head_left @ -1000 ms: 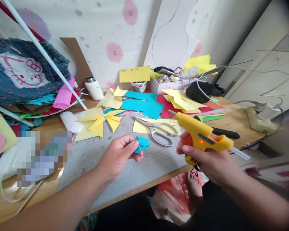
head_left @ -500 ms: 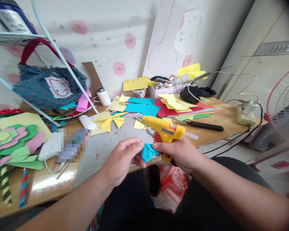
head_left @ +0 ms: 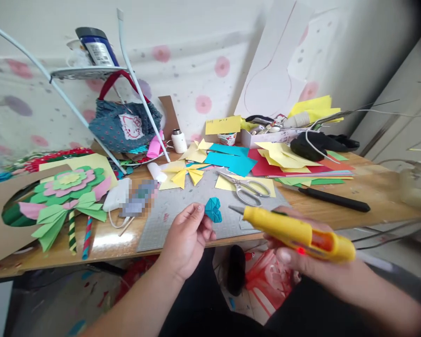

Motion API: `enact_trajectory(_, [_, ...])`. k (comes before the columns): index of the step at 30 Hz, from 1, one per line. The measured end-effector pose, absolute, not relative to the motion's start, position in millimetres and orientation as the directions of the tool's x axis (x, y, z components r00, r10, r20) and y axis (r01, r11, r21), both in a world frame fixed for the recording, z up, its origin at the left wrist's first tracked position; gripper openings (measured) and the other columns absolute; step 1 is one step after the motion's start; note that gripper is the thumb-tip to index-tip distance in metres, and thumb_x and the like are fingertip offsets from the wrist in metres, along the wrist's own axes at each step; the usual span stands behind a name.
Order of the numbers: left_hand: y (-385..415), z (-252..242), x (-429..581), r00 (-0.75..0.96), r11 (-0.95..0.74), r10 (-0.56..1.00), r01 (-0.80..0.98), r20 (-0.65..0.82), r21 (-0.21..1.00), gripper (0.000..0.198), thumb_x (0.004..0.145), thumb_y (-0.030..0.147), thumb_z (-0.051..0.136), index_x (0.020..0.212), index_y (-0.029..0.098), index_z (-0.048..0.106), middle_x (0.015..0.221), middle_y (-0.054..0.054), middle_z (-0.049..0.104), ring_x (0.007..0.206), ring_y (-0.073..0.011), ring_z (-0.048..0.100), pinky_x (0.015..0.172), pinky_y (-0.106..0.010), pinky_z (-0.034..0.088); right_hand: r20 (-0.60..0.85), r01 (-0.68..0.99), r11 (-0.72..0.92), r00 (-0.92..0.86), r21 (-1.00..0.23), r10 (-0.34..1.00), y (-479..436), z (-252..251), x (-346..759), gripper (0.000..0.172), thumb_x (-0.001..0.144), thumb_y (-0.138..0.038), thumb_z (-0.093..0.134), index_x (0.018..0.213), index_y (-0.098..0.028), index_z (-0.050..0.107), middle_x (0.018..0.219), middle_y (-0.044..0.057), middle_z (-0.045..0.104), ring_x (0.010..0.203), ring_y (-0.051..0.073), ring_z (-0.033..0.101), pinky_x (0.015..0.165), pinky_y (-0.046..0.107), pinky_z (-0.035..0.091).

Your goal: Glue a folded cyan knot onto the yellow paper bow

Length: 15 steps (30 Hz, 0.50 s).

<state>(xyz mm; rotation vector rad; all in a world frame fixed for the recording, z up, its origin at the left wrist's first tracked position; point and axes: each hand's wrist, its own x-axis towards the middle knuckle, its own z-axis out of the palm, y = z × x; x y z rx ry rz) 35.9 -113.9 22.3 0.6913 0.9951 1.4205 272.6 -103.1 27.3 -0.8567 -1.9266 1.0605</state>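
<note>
Teal fold [head_left: 213, 209], glue gun [head_left: 294, 231]; cluttered box [head_left: 266, 137]

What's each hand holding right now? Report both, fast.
Left hand: closed, pinching a folded blue paper at the fingertips.
Right hand: closed around a yellow glue gun, nozzle aimed at the paper, not touching it.

one head-worn camera looks forward and down from the near edge of the bench [head_left: 372, 189] toward the far wall [head_left: 182, 70]. closest to the lens: left hand [head_left: 187, 238] with blue paper fold [head_left: 214, 209], centre; right hand [head_left: 301, 260] with glue gun [head_left: 294, 231], near right.
</note>
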Motion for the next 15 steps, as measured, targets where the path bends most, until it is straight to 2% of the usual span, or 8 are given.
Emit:
enact_trajectory(4, [-110,18,41,-0.133,0.039,0.984,-0.496,-0.120,0.867,0.035,0.071,0.039,0.076,0.071,0.017,0.050,0.053,0.006,0.055,0.046,-0.0054,0.045,0.050,-0.020,0.045,0.269,0.258,0.493,-0.590,-0.831,0.762,-110,31,262,0.012,0.085,-0.033,0.061,0.090,-0.022,0.064,0.089,0.003,0.061,0.079,0.015,0.061,0.069,0.026,0.050])
enact_trajectory(9, [-110,15,48,-0.103,-0.001,0.993,-0.473,-0.054,0.881,0.029,0.076,0.037,0.073,0.073,0.017,0.053,0.053,0.004,0.058,0.046,-0.0066,0.047,0.053,-0.022,0.047,0.235,0.350,0.448,-0.508,-0.822,0.828,-111,29,259,0.017,0.087,-0.037,0.057,0.088,-0.020,0.061,0.080,0.001,0.058,0.069,0.012,0.058,0.062,0.025,0.047])
enact_trajectory(15, [-110,6,47,-0.083,-0.046,0.996,-0.353,0.018,0.934,0.025,0.085,0.039,0.064,0.075,0.019,0.054,0.054,0.005,0.057,0.050,-0.0083,0.049,0.056,-0.022,0.047,0.236,0.427,0.481,-0.508,-0.766,0.828,-110,29,257,0.019,0.088,-0.034,0.055,0.075,-0.019,0.055,0.072,-0.001,0.053,0.062,0.009,0.054,0.057,0.023,0.041])
